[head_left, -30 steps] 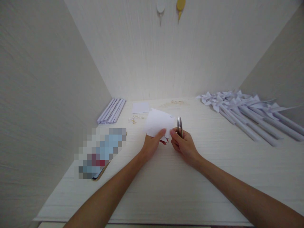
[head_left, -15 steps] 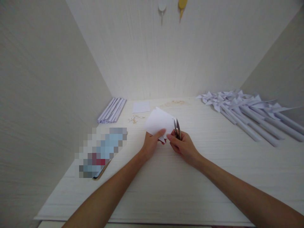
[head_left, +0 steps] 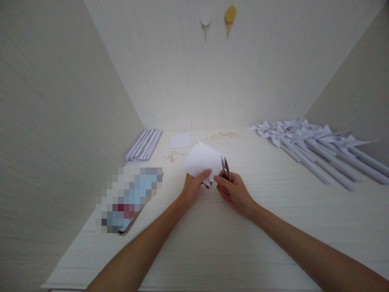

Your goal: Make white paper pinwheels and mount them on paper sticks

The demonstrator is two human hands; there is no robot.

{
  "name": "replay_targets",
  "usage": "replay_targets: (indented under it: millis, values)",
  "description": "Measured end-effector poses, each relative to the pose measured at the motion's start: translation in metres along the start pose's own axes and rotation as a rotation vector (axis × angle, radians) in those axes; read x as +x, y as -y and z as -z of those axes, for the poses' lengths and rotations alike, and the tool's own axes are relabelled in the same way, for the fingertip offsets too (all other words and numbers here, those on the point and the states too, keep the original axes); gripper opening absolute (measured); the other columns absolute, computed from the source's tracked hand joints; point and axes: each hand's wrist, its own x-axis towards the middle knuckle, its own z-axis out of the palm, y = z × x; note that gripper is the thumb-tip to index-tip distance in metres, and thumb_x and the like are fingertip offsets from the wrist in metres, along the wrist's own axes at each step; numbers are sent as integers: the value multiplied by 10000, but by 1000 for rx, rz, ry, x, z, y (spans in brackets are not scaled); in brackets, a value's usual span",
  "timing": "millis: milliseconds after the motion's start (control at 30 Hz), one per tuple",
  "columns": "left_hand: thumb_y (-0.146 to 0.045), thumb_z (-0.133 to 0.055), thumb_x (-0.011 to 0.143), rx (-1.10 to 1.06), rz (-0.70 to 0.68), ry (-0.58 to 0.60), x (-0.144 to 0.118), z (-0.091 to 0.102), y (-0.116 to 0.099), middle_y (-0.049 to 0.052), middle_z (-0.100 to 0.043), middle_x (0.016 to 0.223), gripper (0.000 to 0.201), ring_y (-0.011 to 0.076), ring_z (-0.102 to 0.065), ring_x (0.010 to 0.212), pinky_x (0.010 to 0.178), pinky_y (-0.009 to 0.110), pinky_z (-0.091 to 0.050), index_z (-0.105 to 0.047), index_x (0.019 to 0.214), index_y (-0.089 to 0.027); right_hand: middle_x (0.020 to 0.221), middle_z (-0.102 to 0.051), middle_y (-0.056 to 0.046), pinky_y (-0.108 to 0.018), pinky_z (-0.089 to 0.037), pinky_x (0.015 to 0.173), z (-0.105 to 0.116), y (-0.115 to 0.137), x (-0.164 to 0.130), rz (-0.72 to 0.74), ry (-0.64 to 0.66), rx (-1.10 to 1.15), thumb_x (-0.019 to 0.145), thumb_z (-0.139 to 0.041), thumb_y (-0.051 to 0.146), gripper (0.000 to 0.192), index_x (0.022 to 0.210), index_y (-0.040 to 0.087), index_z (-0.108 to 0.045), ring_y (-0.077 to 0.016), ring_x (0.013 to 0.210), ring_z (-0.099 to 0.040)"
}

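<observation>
Between my hands is a white sheet of paper (head_left: pixel 203 159), more than one layer or partly cut, with a loose pointed flap at its lower edge. My left hand (head_left: pixel 194 184) grips it from below, thumb on top. My right hand (head_left: pixel 233 190) is closed around small metal thread snips (head_left: pixel 225 168), their blades pointing up and slightly apart beside the paper's right edge. The right thumb tip is close to the paper's lower right corner; whether it touches, I cannot tell.
Rolled paper sticks (head_left: pixel 144 144) lie stacked at the back left, near a square paper (head_left: pixel 180 140) and small pale bits (head_left: pixel 173 155). A blurred phone (head_left: pixel 133 202) rests at left. Paper pinwheels (head_left: pixel 316 146) fill the right. Two hooks, one yellow (head_left: pixel 230 15), are on the wall.
The view has tilted up slightly, so everything sits a little lower in the picture. Both hands keep nearly the same hold on the paper and snips.
</observation>
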Motion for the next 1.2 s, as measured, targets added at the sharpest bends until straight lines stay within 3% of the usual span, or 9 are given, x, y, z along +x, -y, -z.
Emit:
replay_targets:
  millis: [200, 500, 633, 800, 933, 1067, 1200]
  values:
    - [-250, -628, 559, -1, -13, -77, 1, -1, 0, -33, -539, 499, 137, 77, -466, 411, 358, 193, -352, -561, 591, -135, 350, -305, 122, -161, -116, 277, -1, 1, -1, 3, 5, -57, 607, -645, 264, 225, 576, 166, -445, -3, 280, -210]
    - [-264, -623, 572, -7, -17, -103, 1, -2, 2, -35, -538, 490, 143, 75, -462, 404, 355, 189, -335, -554, 596, -141, 387, -279, 123, -180, -138, 286, 2, -3, 1, 33, -17, -131, 601, -662, 320, 242, 648, 163, -484, -16, 303, -216]
    - [-256, -635, 566, -111, -9, -148, 2, -3, 0, -43, -532, 496, 165, 71, -463, 402, 344, 180, -330, -538, 636, -142, 405, -268, 119, -180, -142, 292, 1, -4, 0, 44, -21, -171, 617, -651, 327, 229, 673, 155, -510, -17, 316, -213]
    - [-233, -625, 593, -324, 81, -157, 6, 5, -9, -37, -536, 517, 158, 57, -489, 429, 392, 159, -380, -521, 663, -136, 423, -257, 119, -170, -105, 297, 0, 4, -3, 48, -79, -122, 668, -598, 365, 230, 721, 182, -471, -19, 314, -195]
    - [-236, -606, 618, -336, 155, -125, 8, 8, -11, -16, -560, 537, 138, 62, -509, 441, 412, 161, -399, -534, 677, -134, 495, -338, 104, -165, -87, 318, 9, 21, 3, 61, -157, -78, 736, -454, 470, 267, 773, 208, -420, -20, 310, -195]
    - [-262, -618, 603, -223, 200, 61, 2, 2, -8, 3, -563, 507, 177, 96, -514, 423, 381, 193, -372, -553, 690, -122, 526, -359, 84, -181, -161, 342, 30, 34, 30, 92, -258, -371, 741, -437, 453, 259, 770, 195, -442, -47, 350, -263]
    - [-277, -663, 553, -177, 297, 226, -4, -4, -3, 12, -585, 551, 267, 121, -534, 427, 403, 229, -388, -571, 744, -115, 600, -463, 4, -244, -338, 503, 50, 40, 80, 323, -275, -1041, 786, -389, 340, 204, 710, 172, -475, -129, 554, -436]
